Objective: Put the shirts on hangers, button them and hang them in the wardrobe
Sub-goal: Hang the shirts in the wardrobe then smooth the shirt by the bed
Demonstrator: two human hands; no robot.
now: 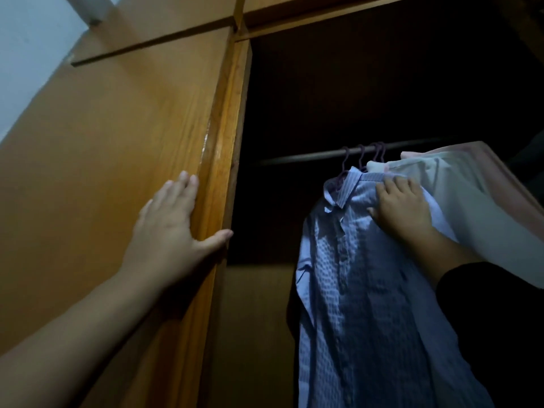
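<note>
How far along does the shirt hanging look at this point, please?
Done: several purple hangers already hook over the wardrobe rail, carrying a blue striped shirt, a white shirt and a pink one. In hand: the right hand rests on the blue shirt's shoulder, while the left hand presses flat on the wardrobe door. Left: no unhung shirts show; whether more remain cannot be told.

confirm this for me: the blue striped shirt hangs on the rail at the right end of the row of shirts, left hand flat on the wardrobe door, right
Not quite. The head view shows the blue striped shirt at the left end of the row on the rail, with the white shirt and a pink one to its right. The left hand does lie flat on the wardrobe door.
</note>
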